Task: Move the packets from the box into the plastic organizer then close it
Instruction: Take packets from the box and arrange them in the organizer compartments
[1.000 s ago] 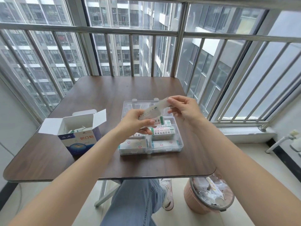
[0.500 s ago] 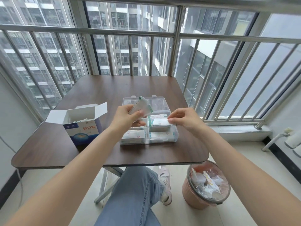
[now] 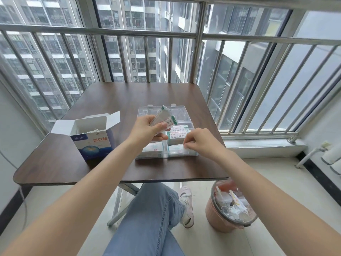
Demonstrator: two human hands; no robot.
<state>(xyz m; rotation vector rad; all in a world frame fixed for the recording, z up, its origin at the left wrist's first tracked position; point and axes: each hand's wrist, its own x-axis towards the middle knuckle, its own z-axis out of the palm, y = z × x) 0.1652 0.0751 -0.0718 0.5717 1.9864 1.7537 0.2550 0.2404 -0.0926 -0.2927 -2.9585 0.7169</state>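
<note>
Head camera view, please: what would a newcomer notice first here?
Mid-table, the left hand holds a fan of packets above the open plastic organizer, while the right hand pinches a packet at its near right compartment. To the left stands the open blue box; a full pink bin sits on the floor.

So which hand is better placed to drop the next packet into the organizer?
Probably the right hand: it is already down at the organizer's near right compartment, pinching a packet there. The left hand grips a stack of packets above it, acting as the supply.
</note>
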